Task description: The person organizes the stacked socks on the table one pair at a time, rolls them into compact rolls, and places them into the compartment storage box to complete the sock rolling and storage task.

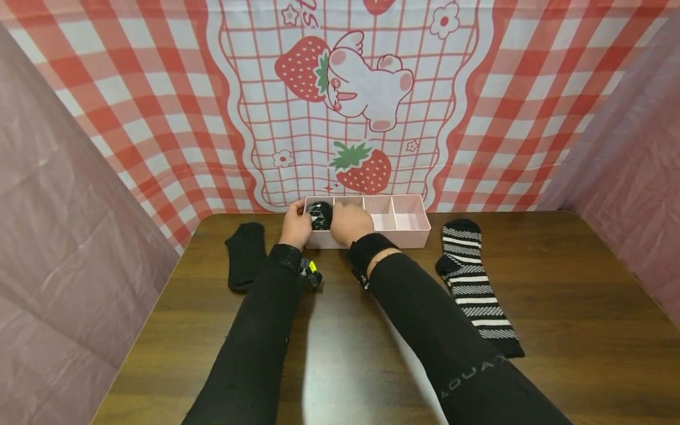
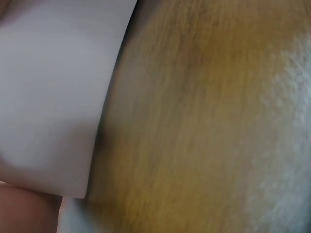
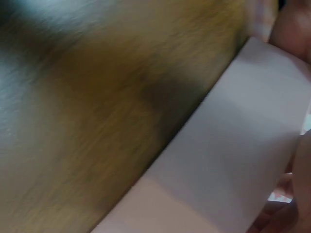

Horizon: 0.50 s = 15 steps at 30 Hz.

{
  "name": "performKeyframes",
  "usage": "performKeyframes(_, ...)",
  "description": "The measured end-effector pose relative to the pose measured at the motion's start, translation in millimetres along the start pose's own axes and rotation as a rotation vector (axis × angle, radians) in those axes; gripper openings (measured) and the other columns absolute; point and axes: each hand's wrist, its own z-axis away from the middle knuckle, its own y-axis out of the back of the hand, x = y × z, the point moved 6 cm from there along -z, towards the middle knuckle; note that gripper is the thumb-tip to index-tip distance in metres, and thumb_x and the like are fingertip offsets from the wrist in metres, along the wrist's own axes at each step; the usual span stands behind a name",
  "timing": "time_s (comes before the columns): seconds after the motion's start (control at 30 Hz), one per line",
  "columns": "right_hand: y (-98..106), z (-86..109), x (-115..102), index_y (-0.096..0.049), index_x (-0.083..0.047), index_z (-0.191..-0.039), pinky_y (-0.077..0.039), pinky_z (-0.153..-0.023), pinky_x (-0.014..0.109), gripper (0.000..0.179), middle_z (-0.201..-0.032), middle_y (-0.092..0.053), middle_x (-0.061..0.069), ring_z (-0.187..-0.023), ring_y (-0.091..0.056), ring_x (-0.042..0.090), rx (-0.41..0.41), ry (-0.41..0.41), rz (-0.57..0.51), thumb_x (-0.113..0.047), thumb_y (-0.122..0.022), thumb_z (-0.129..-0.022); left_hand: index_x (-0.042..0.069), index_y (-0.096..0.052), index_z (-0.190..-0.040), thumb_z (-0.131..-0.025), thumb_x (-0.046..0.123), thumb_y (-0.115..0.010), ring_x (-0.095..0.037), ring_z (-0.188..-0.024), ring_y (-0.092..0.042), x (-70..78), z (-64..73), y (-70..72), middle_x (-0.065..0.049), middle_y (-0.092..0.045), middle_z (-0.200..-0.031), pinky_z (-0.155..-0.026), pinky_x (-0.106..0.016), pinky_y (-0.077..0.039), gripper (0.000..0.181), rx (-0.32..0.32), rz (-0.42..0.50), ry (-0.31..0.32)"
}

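Observation:
A pale pink divided box [image 1: 402, 239] stands at the back of the table, its front wall [image 2: 58, 97] close up in the left wrist view. In its leftmost compartment sits a rolled black-and-grey patterned sock [image 1: 320, 216]. My left hand [image 1: 296, 226] grips the box's left end, with the thumb by the rim and fingers around the end wall. Over the second compartment, right beside the rolled sock, my right hand [image 1: 352, 224] reaches in from above. Its fingertips are hidden inside, and I cannot tell whether they pinch the sock.
A plain black sock [image 1: 247, 257] lies flat left of the box. To the right lies a black-and-white striped sock [image 1: 473, 277]. Behind the box hangs a red checked strawberry cloth [image 1: 372, 165], and pink fabric [image 1: 69, 236] drapes the sides of the wooden table [image 1: 574, 295].

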Motion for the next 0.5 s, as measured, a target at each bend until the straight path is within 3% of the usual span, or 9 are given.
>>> performKeyframes(0.13,-5.0,1.8,3.6,-0.044,-0.004,-0.153,-0.054,-0.094,0.049,0.048,-0.139,-0.058,0.020,-0.117,-0.062,0.037,0.001,0.005,-0.045,-0.020,-0.042,-0.108,0.000,-0.045,-0.149,-0.105,0.003,-0.042,-0.029,-0.135,-0.046,-0.5,1.6,-0.5,-0.019,-0.050,-0.145,-0.112,-0.040,-0.038,0.045,0.003,-0.003,0.000)
performKeyframes(0.27,-10.3,2.3,5.4,-0.044,-0.002,-0.154,-0.057,-0.087,0.048,0.049,-0.146,-0.047,0.024,-0.109,-0.065,0.037,0.026,0.024,-0.058,-0.019,-0.040,-0.108,0.000,-0.044,-0.150,-0.105,0.004,-0.041,-0.030,-0.135,-0.046,0.2,5.2,0.1,-0.019,-0.049,-0.146,-0.111,-0.041,-0.038,0.045,-0.003,-0.008,0.000)
performKeyframes(0.37,-11.4,4.2,4.4,-0.050,0.000,-0.148,-0.058,-0.083,0.047,0.045,-0.140,-0.048,0.023,-0.101,-0.066,0.035,0.052,0.040,-0.030,-0.018,-0.039,-0.109,0.000,-0.043,-0.151,-0.106,0.005,-0.041,-0.030,-0.136,-0.045,1.3,6.0,0.5,-0.019,-0.048,-0.147,-0.112,-0.042,-0.038,0.045,-0.012,-0.014,0.000)
performKeyframes(0.5,-9.7,5.9,2.7,-0.060,-0.002,-0.139,-0.052,-0.096,0.047,0.040,-0.131,-0.058,0.018,-0.112,-0.061,0.034,0.108,0.065,0.060,-0.019,-0.039,-0.109,0.001,-0.042,-0.152,-0.107,0.006,-0.040,-0.030,-0.137,-0.044,2.1,5.2,0.6,-0.018,-0.047,-0.148,-0.112,-0.042,-0.038,0.045,-0.021,-0.015,0.001)
